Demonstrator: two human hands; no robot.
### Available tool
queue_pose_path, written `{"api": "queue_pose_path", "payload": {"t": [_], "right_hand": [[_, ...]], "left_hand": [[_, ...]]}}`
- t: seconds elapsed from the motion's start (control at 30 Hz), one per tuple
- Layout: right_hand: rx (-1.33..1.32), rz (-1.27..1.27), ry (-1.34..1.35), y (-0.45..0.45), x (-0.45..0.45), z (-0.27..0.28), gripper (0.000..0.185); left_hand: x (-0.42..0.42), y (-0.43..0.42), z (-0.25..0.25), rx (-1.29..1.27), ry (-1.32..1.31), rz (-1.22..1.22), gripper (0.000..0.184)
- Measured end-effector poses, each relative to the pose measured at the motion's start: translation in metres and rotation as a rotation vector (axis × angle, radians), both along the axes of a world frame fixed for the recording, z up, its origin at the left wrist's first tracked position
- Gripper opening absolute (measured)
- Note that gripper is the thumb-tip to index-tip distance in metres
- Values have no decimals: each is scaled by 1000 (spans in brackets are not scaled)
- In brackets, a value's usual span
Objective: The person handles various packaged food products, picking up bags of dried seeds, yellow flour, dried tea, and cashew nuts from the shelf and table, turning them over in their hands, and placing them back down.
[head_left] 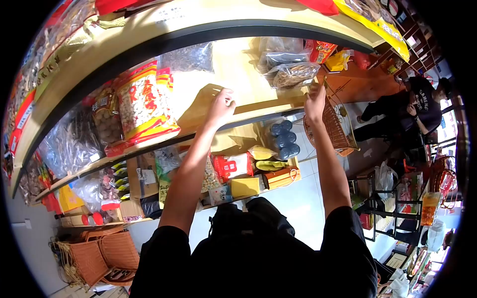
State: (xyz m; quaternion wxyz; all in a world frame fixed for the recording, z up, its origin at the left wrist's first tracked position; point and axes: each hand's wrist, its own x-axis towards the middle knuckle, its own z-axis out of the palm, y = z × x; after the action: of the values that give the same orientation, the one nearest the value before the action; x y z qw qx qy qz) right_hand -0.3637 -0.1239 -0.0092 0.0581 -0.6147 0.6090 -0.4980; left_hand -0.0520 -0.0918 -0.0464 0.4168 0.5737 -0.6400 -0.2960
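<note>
My left hand point(223, 105) is above the bare stretch of the upper shelf point(238, 67), its fingers curled in. I cannot make out anything in them. To its left stand a red and yellow bag of pale nuts or seeds point(141, 102) and a bag of round brown dried fruit point(108, 116). At the shelf's right end my right hand point(314, 102) is closed; what it grips is hidden. Right beside it is a wicker basket point(334, 126) with a thin metal frame. Clear bags of dried goods point(294, 74) lie just above and left of that hand.
Below, a lower shelf holds a red and white packet point(233, 166), dark round-topped containers point(284, 139) and a yellow box point(245, 187). A person in black point(422, 107) is at the right. Wicker baskets point(104, 256) sit at lower left. A black rack point(395, 208) stands at right.
</note>
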Motion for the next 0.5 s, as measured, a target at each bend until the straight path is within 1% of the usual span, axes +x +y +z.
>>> {"api": "queue_pose_path", "payload": {"t": [0.03, 0.07, 0.1, 0.13, 0.17, 0.23, 0.27, 0.3, 0.37, 0.4, 0.43, 0.47, 0.5], "right_hand": [[-54, -41, 96, -10, -3, 4, 32], [-47, -32, 88, -17, -3, 3, 32], [-79, -4, 84, -23, -2, 3, 33], [-113, 30, 80, -27, 1, 3, 33], [-177, 88, 99, -28, 5, 1, 29], [-173, 270, -27, -19, 25, 0, 24], [-154, 404, -131, -12, 41, 2, 22], [-149, 462, -7, -15, 48, -8, 24], [-66, 638, 15, -12, 79, -4, 25], [-3, 696, -17, -12, 95, 1, 26], [69, 749, -51, -12, 110, 4, 26], [167, 764, -121, -14, 125, 7, 30], [283, 779, -129, -19, 135, 9, 34]], "left_hand": [[-7, -2, 1, 12, 12, -19, 31], [-14, -5, 2, -34, 30, -60, 33], [-23, -4, 13, -17, -27, -72, 35], [-30, -4, 23, 3, -25, -87, 37], [-33, -4, 33, 23, -23, -94, 39], [-29, -14, 37, 18, -37, 49, 45], [-14, -29, 30, 28, 6, 121, 53], [2, -45, 17, 16, 109, 243, 54], [21, -42, 55, 32, 136, 491, 58], [37, -53, 45, -45, -10, 580, 61], [47, -54, 45, -113, -159, 659, 65], [59, -56, 48, 12, -223, 598, 76], [58, -54, 55, 10, -236, 604, 76]]}}
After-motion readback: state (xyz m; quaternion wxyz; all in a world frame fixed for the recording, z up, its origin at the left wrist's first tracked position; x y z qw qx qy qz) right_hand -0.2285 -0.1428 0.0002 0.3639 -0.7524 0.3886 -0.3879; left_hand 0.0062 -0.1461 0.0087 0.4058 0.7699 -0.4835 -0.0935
